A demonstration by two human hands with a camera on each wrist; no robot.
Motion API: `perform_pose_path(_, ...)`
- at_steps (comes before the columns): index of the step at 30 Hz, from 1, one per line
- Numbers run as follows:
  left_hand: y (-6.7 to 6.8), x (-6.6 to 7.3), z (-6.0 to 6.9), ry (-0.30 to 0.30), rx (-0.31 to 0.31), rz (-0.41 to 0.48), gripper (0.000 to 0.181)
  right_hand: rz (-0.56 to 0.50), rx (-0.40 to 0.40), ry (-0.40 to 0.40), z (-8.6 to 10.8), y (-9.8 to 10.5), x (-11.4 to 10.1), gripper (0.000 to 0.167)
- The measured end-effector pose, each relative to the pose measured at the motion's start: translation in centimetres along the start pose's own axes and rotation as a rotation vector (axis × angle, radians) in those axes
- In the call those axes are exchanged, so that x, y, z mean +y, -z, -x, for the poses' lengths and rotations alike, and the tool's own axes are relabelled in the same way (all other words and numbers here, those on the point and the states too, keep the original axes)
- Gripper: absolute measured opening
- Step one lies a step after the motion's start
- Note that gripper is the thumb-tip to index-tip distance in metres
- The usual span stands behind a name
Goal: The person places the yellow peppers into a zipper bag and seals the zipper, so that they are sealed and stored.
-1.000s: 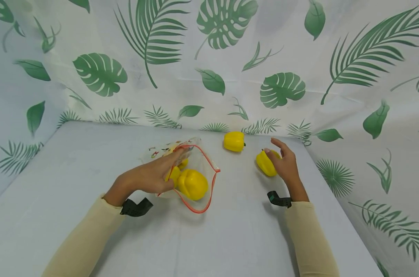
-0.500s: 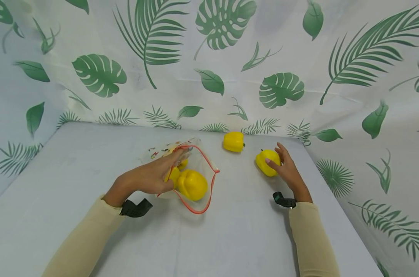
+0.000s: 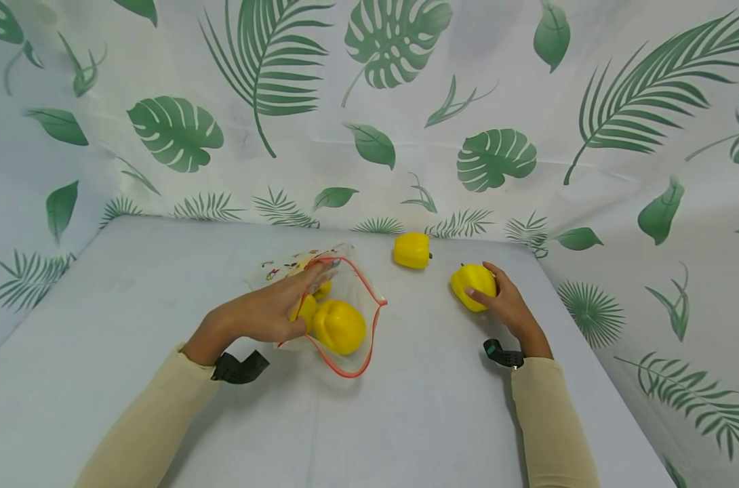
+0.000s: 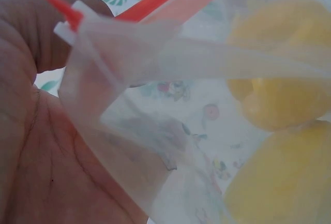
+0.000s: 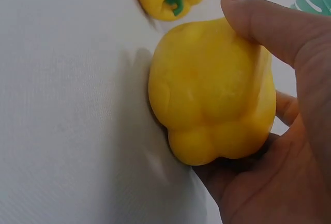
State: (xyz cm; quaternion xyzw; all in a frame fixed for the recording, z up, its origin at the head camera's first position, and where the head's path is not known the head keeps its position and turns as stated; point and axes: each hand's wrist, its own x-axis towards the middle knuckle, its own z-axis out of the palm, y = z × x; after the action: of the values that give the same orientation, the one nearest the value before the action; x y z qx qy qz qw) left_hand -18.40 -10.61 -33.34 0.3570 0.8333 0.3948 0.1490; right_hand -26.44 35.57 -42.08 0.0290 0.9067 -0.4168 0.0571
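Observation:
My left hand (image 3: 268, 310) holds a clear zip bag (image 3: 371, 274) with a red-edged mouth that gapes toward me. In the left wrist view, a corner of the bag (image 4: 124, 53) lies across the palm, and the plastic veils part of the fingers. Inside the bag a yellow bell pepper (image 3: 340, 327) sits near the mouth, with more yellow behind it, partly covered by my hand. At the right, my right hand (image 3: 511, 308) grips another yellow bell pepper (image 5: 207, 94), thumb on one side and fingers round the other. This pepper appears to rest on the table.
A further yellow bell pepper (image 3: 412, 251) lies on its side near the back of the white table (image 3: 406, 420), its green stem facing right. A leaf-printed cloth (image 3: 430, 156) rises behind the table and along both sides.
My right hand has shifted slightly right and its fingers have closed round the right bell pepper, which turned a little. The left hand and the bag stay where they were.

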Motion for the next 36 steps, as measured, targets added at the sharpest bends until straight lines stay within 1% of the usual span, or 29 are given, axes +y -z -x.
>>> perform_pose_path(4,0.0,0.1,0.0,0.000,0.000,-0.010,0.092,0.008,0.000,-0.018,0.0,0.0,0.0,0.097)
perform_pose_path(8,-0.1,0.0,0.0,-0.004,0.003,-0.019,0.093,0.019,0.007,-0.019,-0.2,-0.1,-0.1,0.096)
perform_pose_path(12,-0.1,-0.1,-0.1,-0.021,0.010,-0.035,0.093,0.006,0.022,-0.017,-0.2,-0.4,-0.6,0.096)
perform_pose_path(16,-0.2,-0.2,-0.1,-0.058,0.010,-0.048,0.091,-0.016,0.021,-0.017,-0.4,-0.9,-1.0,0.096)
perform_pose_path(20,-0.3,-0.3,-0.2,-0.081,0.008,-0.039,0.089,-0.021,0.013,-0.007,-0.5,-1.2,-1.2,0.096)
perform_pose_path(24,-0.5,-0.4,-0.5,-0.090,0.004,-0.029,0.088,-0.041,0.005,0.013,-0.4,-1.5,-1.6,0.095)
perform_pose_path(26,-0.5,-0.6,-0.6,-0.089,0.001,-0.032,0.087,-0.050,-0.006,0.019,-0.4,-1.8,-1.9,0.094)
perform_pose_path(29,-0.4,-0.7,-0.7,-0.073,0.005,-0.017,0.089,-0.048,-0.031,0.037,-0.2,-2.3,-2.4,0.091)
perform_pose_path(33,0.2,-0.6,-0.8,-0.046,0.018,-0.010,0.092,-0.041,-0.040,0.088,0.0,-2.8,-3.7,0.087)
perform_pose_path(36,0.3,-0.5,-0.9,-0.040,0.011,-0.007,0.092,-0.037,-0.036,0.123,0.7,-2.9,-4.4,0.084)
